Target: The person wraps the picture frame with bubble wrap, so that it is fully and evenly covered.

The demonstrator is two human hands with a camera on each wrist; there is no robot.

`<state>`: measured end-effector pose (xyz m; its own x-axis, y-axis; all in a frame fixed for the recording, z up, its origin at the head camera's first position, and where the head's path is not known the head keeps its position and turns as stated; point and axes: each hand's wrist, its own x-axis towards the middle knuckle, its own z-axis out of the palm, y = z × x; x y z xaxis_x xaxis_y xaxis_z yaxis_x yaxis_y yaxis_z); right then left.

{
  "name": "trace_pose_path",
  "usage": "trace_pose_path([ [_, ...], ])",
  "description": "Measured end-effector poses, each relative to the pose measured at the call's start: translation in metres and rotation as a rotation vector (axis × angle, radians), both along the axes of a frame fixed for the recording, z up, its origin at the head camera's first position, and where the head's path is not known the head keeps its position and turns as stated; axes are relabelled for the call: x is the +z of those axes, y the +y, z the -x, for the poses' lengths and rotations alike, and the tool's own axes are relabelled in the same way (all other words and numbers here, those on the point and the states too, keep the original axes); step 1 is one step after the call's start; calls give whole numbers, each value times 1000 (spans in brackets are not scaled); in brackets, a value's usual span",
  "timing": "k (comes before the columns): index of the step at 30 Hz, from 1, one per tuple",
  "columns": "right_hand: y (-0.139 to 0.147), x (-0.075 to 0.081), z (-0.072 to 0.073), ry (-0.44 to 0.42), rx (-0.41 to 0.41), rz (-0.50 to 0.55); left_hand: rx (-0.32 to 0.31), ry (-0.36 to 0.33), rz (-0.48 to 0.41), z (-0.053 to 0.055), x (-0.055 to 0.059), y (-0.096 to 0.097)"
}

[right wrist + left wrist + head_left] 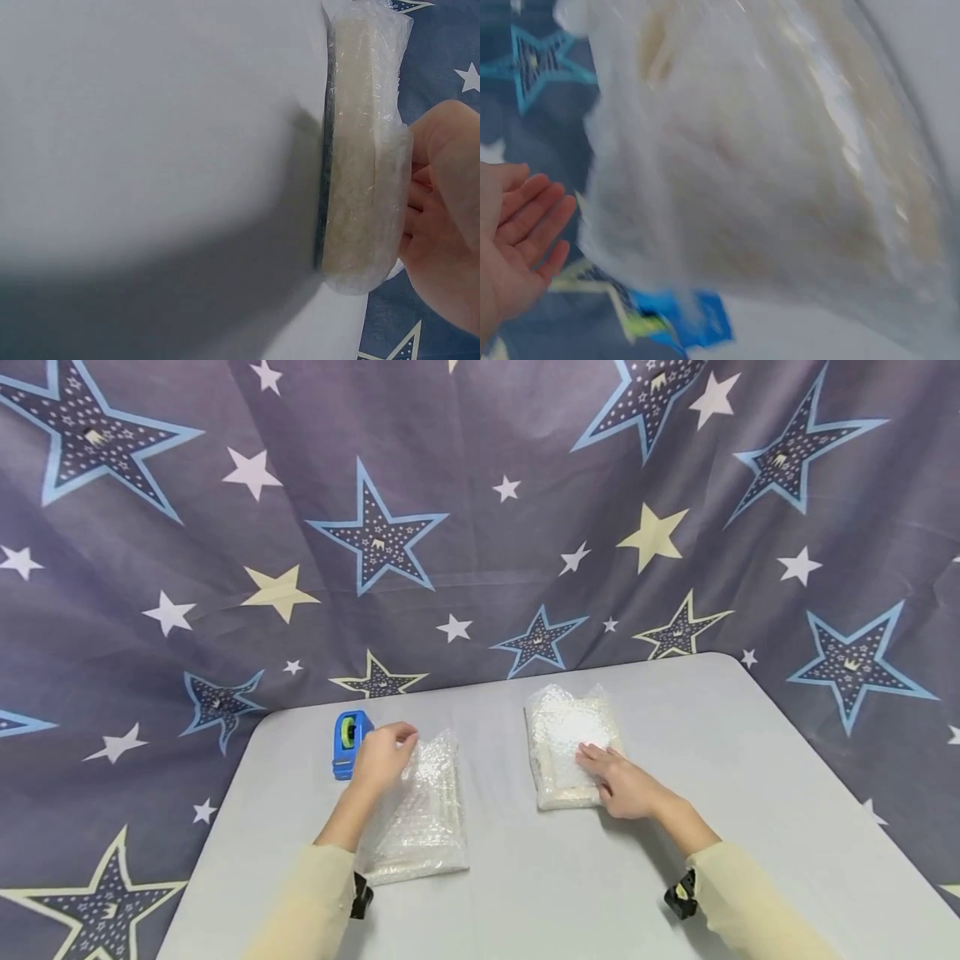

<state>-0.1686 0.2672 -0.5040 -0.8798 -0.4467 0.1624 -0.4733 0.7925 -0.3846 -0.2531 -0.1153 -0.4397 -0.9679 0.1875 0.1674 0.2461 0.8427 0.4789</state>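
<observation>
Two bubble-wrapped flat packages lie on the table. Above the upper left part of the left package [427,827], my left hand [384,758] has its fingers loosely bent. The left wrist view shows that hand [529,240] beside the blurred bubble wrap [742,165], with a gap between them and nothing in the fingers. My right hand [626,783] rests on the front right part of the right package [558,727], fingers laid over its top. From the right wrist, the hand [450,210] is over the package's upper face, and a pale, thick edge [352,150] shows through the wrap.
A blue tape dispenser [343,767] with a yellow-green roll stands just left of my left hand. Behind the pale table [510,893] hangs a dark curtain [465,527] printed with stars. A gap of bare tabletop separates the packages.
</observation>
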Motion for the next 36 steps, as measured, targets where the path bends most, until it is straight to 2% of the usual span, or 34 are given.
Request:
trace_pose_path([
  [5,0,0,0,19,7,7,143,18,-62,5,-13,-38],
  [9,0,0,0,28,8,11,253,36,-86,6,-24,-61],
  [14,1,0,1,0,-3,5,330,68,-60,6,-38,-82],
  [19,0,1,1,-18,-8,6,362,57,-21,5,-48,-95],
  [24,0,1,1,-22,-9,18,361,6,-20,7,-50,-101],
  [31,0,1,2,-19,-12,16,312,-163,-47,15,-44,-106],
  [33,0,1,1,-21,-12,15,319,-214,-76,17,-42,-106],
  [36,0,0,1,-25,-14,16,339,-246,-101,18,-39,-106],
])
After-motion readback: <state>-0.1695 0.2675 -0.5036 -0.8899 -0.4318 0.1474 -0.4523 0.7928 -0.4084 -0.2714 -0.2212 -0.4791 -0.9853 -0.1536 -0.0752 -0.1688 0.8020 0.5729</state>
